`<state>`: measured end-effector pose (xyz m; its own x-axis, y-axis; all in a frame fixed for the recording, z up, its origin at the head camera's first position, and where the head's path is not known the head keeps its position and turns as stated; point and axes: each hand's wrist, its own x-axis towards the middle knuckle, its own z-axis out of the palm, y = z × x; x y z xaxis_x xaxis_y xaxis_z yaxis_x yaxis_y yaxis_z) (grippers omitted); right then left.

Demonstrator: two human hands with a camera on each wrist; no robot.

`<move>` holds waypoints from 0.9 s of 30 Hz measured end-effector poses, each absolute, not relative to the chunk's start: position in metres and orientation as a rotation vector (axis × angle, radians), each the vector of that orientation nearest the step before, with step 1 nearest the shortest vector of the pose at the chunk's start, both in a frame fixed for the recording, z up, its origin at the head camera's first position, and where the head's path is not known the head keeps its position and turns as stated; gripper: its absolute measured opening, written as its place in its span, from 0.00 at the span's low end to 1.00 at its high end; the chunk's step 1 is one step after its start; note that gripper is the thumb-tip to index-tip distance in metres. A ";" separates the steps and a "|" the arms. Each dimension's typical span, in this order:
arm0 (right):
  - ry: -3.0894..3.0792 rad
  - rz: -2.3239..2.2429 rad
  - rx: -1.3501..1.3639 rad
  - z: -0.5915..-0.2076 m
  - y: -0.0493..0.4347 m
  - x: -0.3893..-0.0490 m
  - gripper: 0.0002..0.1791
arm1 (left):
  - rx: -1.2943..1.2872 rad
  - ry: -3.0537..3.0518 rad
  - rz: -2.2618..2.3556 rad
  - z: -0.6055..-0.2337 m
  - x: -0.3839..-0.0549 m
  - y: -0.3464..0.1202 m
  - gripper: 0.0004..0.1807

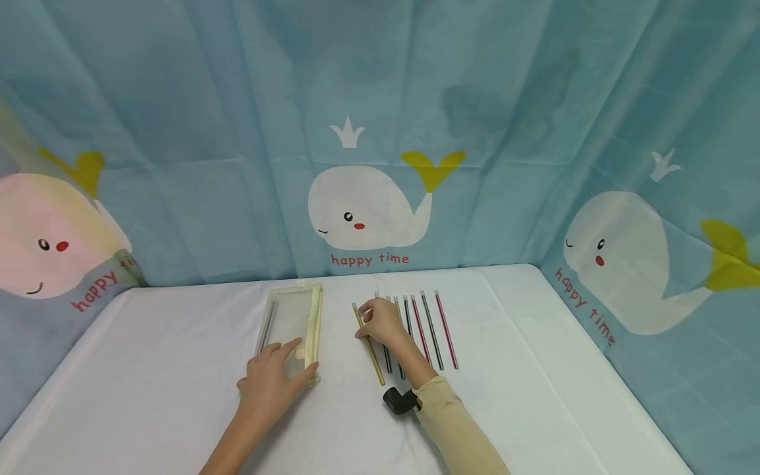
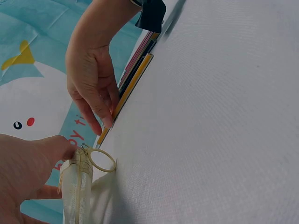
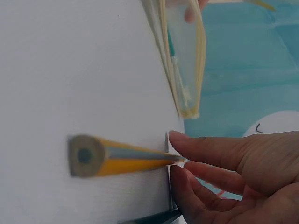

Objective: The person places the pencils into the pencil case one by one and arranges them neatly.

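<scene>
A see-through zip pencil case [image 1: 291,310] with pale yellow edging lies at the left, a slim pencil-like stick visible along its left side. My left hand [image 1: 270,382] holds its near end, thumb on the zipped edge and fingers across to the other side. A ring pull [image 2: 103,161] hangs at the zip beside that thumb. My right hand [image 1: 382,323] pinches a yellow pencil [image 1: 374,361] near its far end between thumb and fingertips. That pencil lies on the white table, its flat unsharpened end [image 3: 85,156] towards the right wrist camera.
Several dark and red pencils [image 1: 446,330] lie in a row right of the yellow one, some partly hidden under my right hand and forearm. A black wrist camera [image 1: 399,400] sits on the right wrist. Behind the white table [image 1: 534,369] hangs a blue whale-print curtain [image 1: 505,218].
</scene>
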<state>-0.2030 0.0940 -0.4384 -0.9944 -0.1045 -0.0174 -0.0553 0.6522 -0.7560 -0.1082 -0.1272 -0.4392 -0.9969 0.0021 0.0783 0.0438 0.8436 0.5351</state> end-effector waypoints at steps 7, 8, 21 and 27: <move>2.805 -1.251 -0.138 -0.439 0.092 -0.203 0.21 | -0.043 -2.927 -0.870 -0.440 -0.108 -0.127 0.35; 2.805 -1.250 -0.142 -0.439 0.092 -0.203 0.20 | -0.045 -2.925 -0.867 -0.440 -0.108 -0.127 0.35; 2.735 -1.309 -0.133 -0.437 0.092 -0.201 0.18 | -0.036 -2.924 -0.866 -0.442 -0.108 -0.128 0.35; 2.679 -1.365 -0.116 -0.436 0.093 -0.201 0.18 | -0.027 -2.923 -0.873 -0.443 -0.108 -0.128 0.35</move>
<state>-0.2009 0.0933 -0.4356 -0.9883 -0.1285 -0.0826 -0.0087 0.5872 -0.8094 -0.1078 -0.1279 -0.4429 -0.9958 -0.0092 0.0915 0.0425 0.8363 0.5466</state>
